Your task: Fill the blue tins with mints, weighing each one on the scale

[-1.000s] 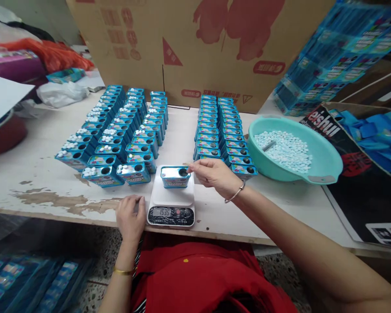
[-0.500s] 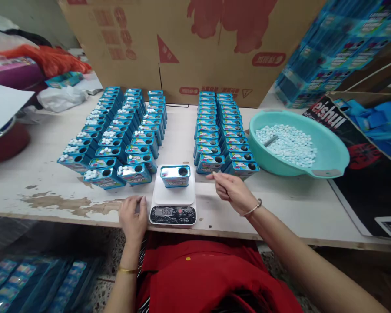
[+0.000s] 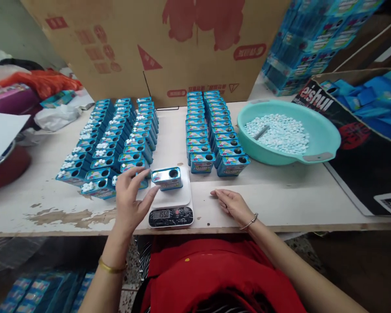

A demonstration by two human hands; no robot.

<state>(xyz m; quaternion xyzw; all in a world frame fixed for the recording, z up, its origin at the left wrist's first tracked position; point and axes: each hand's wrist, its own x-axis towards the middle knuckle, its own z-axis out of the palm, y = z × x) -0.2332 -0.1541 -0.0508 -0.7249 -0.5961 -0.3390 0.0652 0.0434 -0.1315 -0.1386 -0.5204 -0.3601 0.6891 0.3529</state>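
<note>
Head view: A worker in a red top weighs a small blue tin [image 3: 167, 178] on a white digital kitchen scale [image 3: 171, 198] at the front edge of a worn white table [image 3: 280, 191]. The scale's display [image 3: 164, 214] is lit.

The left hand [image 3: 130, 202] is spread wide and empty. Its index fingertip is just beside the tin's left end, and whether they touch cannot be told. The right hand [image 3: 233, 205] lies flat on the table to the right of the scale, fingers loosely extended, holding nothing.

The step in hand appears to be checking the weight of one tin. Lifting the tin off would call for a pinch across its narrow faces, kept level so that nothing spills from the opening.

The tin stands on the scale platform with its opening upward. Its long axis runs across the view, left to right, and the round hole in its top sits at the worker's right end.

Behind it, rows of tins topped with white tablets [image 3: 114, 139] stand to the left and rows of bare-topped tins [image 3: 211, 126] to the right. A teal basin [image 3: 326, 134] of pale tablets [image 3: 276, 132] stands further right, before a large cardboard box [image 3: 169, 43].
</note>
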